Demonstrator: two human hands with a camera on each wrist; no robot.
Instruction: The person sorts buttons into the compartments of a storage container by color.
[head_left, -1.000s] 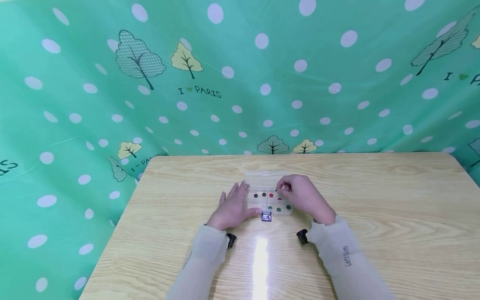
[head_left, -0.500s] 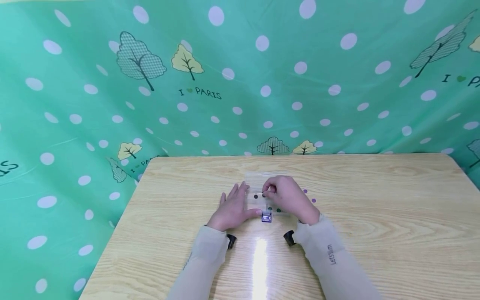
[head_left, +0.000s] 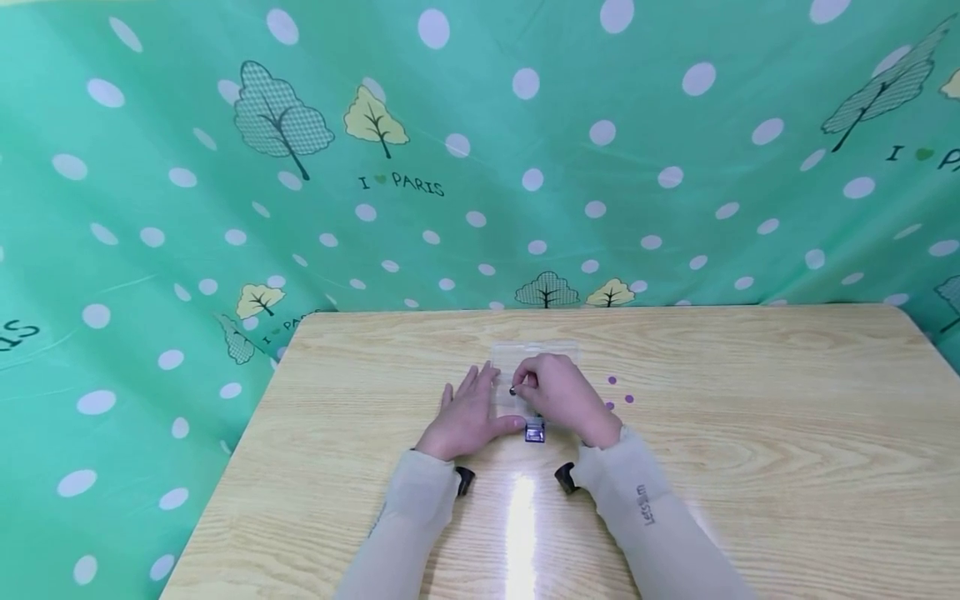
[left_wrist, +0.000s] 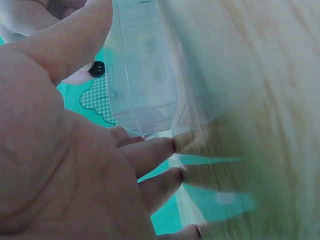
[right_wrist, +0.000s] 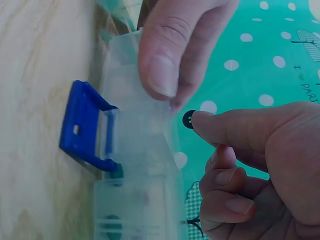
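Right hand (head_left: pixel 558 392): thumb and finger pinched together on a black button (right_wrist: pixel 188 120), other fingers curled in. Button sits at the fingertips, seen against the curtain (head_left: pixel 450 275) in the right wrist view, so it looks held up over the box (right_wrist: pixel 145 150) rather than lying in it. Small thing, holes visible; should be very light, stiff, hard to break. Face probably smooth, so it could slip or flip if squeezed off-centre. Best hold: pinch by the rim, opposite sides, light pressure.

Left hand (head_left: pixel 468 421): fingers straight and spread at the box's side facing the table's left edge, thumb by the blue latch (right_wrist: pixel 82 125). Not gripping anything.

Box: clear, likely thin rigid plastic, light enough to slide, may crack if pressed hard; steady it by the side walls, not the latch. It lies in from the table's (head_left: pixel 750 458) far edge, a bit toward the left edge. Green discs (right_wrist: pixel 114 227) inside, blurred through the wall. Purple discs (head_left: pixel 629 399) on the table, on the box's right-edge side.
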